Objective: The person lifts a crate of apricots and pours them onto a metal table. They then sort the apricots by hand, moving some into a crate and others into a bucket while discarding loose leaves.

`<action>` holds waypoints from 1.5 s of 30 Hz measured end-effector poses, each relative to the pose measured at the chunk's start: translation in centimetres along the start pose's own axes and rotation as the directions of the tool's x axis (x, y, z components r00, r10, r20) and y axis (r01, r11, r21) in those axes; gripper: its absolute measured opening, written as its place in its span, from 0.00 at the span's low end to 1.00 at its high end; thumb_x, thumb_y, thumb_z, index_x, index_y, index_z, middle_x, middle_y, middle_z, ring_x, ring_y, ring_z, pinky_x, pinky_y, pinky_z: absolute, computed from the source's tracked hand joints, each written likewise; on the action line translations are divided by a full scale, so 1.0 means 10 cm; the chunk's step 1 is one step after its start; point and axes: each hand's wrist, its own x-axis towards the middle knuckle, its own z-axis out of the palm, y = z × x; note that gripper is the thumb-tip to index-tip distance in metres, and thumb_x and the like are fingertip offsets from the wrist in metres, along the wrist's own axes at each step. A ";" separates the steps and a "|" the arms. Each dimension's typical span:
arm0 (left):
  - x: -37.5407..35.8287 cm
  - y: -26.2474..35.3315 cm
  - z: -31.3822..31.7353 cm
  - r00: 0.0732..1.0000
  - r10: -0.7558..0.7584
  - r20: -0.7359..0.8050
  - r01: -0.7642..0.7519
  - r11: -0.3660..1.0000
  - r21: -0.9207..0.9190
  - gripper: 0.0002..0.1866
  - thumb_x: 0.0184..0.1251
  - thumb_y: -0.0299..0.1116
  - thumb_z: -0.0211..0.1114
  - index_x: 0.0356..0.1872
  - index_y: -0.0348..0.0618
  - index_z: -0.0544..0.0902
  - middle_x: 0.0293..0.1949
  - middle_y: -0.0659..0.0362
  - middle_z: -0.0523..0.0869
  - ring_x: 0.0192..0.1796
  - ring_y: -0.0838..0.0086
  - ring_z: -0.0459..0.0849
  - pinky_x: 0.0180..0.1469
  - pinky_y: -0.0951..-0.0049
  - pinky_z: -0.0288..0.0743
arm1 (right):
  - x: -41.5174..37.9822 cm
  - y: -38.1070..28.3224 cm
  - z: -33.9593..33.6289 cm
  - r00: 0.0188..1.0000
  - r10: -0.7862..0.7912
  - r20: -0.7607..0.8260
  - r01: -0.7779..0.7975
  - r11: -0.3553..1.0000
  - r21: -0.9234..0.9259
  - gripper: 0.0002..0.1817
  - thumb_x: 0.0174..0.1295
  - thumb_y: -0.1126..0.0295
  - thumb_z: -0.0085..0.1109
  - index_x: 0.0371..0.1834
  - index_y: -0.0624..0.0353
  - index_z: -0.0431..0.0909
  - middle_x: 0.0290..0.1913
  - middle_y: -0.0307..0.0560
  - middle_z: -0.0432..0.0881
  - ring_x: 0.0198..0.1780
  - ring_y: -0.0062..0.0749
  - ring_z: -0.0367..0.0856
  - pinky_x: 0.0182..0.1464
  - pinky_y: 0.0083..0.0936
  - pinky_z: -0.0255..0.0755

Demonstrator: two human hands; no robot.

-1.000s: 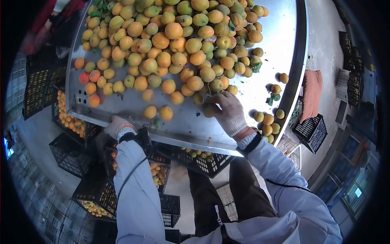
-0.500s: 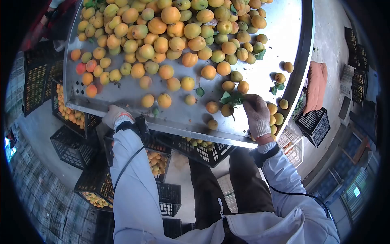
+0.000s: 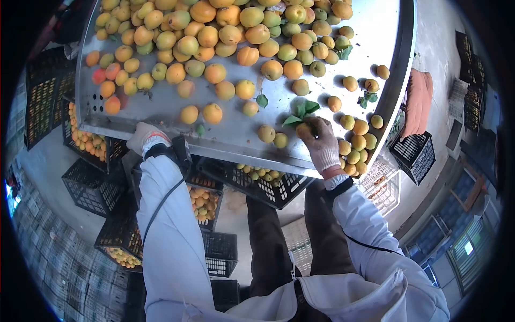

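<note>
A metal table (image 3: 236, 140) slopes across the top, bearing a big heap of orange and greenish apricots (image 3: 188, 45). My left hand (image 3: 144, 135), in a pale glove, lies with its fingers closed over the table's front edge at the left. Near the front right, my gloved right hand (image 3: 321, 140) has its fingers curled round an apricot (image 3: 304, 130), partly hidden by them. Green leaves (image 3: 301, 111) lie just beyond those fingers. Several small apricots (image 3: 354, 156) cluster right of this hand, along the raised rim. Two others (image 3: 266, 133) rest to its left.
Beneath the front edge sits a black crate (image 3: 268, 189) with greenish fruit. More black crates (image 3: 88, 185) stand at the left, some holding apricots. On the right are another black crate (image 3: 413, 156), a white crate (image 3: 382, 188) and a salmon-coloured cloth (image 3: 417, 102).
My right hand has moved left and down and now grips an apricot. Some apricots near it lie apart from where they were. The view has shifted slightly.
</note>
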 end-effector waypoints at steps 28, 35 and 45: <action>-3.80 -0.61 -0.16 0.572 0.791 0.219 -0.313 0.457 -0.833 0.29 0.73 0.48 0.63 0.60 0.31 0.72 0.46 0.43 0.85 0.50 0.60 0.86 0.52 0.66 0.77 | -0.79 -0.50 -0.37 0.931 -0.003 0.366 -0.173 0.877 0.447 0.24 0.65 0.75 0.58 0.67 0.59 0.74 0.58 0.47 0.83 0.57 0.29 0.81 0.63 0.27 0.74; -3.70 -0.39 -0.25 0.487 0.810 0.327 -0.301 0.508 -0.807 0.27 0.71 0.50 0.66 0.49 0.30 0.77 0.43 0.45 0.85 0.45 0.60 0.84 0.50 0.64 0.76 | -0.61 -0.54 -0.45 0.915 -0.105 0.391 -0.014 0.957 0.290 0.24 0.64 0.63 0.59 0.64 0.55 0.75 0.51 0.61 0.84 0.53 0.55 0.83 0.57 0.41 0.76; -3.49 -0.34 -0.35 0.335 0.719 0.609 0.434 0.456 -0.777 0.17 0.75 0.48 0.61 0.46 0.43 0.80 0.27 0.63 0.80 0.20 0.80 0.76 0.21 0.80 0.69 | -0.38 -0.18 -0.32 0.904 0.218 0.367 -0.415 0.649 0.638 0.15 0.63 0.77 0.54 0.52 0.60 0.82 0.39 0.41 0.86 0.36 0.23 0.84 0.38 0.21 0.78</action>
